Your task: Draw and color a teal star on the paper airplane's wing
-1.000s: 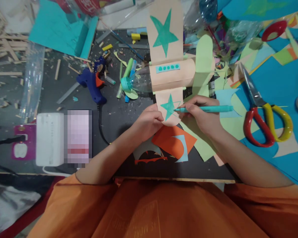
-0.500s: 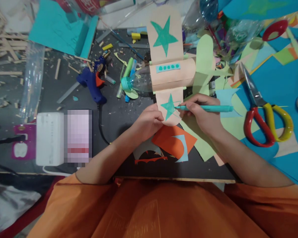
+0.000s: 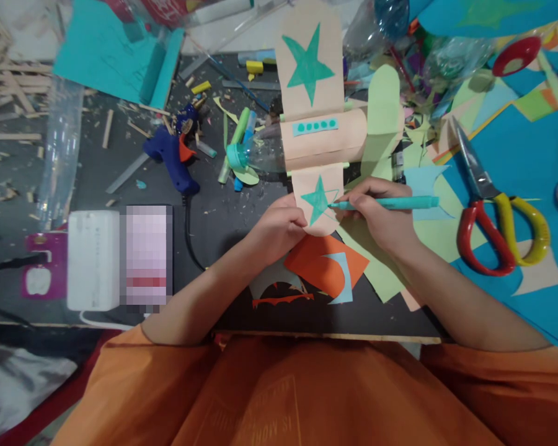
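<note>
A toy airplane (image 3: pixel 325 145) made from a plastic bottle and peach paper lies across the table, its teal bottle cap (image 3: pixel 235 156) pointing left. On its far wing is a filled green star (image 3: pixel 310 65); the near wing (image 3: pixel 325 226) carries a second star, partly filled, with outline lines on its right side. My left hand (image 3: pixel 281 226) pinches the left edge of that near wing between thumb and fingers. In my right hand (image 3: pixel 381 207) is a teal marker (image 3: pixel 400 202), its tip touching the star at the right of the filled area.
Scissors (image 3: pixel 486 210) with red and yellow handles lie on blue paper at right. Left of the airplane are a blue glue gun (image 3: pixel 172 155), a white power adapter (image 3: pixel 93 260) and a phone (image 3: pixel 146 254). Orange paper (image 3: pixel 307 260) lies below the near wing. Wood sticks scatter at far left.
The marker in my right hand has shifted very slightly to the right. The far wing tilts a touch upward in view; my left hand stays in place.
</note>
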Action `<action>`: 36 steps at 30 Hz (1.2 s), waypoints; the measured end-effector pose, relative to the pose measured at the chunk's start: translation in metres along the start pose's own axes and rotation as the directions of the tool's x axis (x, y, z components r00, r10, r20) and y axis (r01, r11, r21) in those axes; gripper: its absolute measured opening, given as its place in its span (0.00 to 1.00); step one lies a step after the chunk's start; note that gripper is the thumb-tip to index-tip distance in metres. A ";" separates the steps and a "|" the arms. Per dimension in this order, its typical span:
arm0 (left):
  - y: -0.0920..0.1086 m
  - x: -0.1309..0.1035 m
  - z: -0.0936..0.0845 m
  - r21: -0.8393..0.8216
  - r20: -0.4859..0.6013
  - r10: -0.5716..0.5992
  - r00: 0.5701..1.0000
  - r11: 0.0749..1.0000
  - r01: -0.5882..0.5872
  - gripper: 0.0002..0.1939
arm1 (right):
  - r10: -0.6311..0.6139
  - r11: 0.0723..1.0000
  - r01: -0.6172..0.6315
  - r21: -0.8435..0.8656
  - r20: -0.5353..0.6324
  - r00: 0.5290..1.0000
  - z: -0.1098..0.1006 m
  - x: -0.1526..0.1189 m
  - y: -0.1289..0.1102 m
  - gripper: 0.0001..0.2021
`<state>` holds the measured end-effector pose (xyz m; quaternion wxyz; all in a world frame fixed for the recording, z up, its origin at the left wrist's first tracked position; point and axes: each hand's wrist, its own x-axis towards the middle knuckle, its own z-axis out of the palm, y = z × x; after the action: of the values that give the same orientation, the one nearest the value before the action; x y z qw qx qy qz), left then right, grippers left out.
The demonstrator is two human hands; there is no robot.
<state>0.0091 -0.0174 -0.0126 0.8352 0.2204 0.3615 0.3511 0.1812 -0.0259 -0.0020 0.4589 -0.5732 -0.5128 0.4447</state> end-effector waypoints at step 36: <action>0.004 -0.007 0.001 0.005 0.021 -0.041 0.999 0.999 0.041 0.11 | -0.224 0.974 0.223 0.020 0.087 0.971 -0.014 -0.006 0.009 0.10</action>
<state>0.0051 -0.0198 -0.0063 0.8455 0.2185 0.3578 0.3308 0.1964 -0.0337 -0.0079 0.4859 -0.4890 -0.5918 0.4178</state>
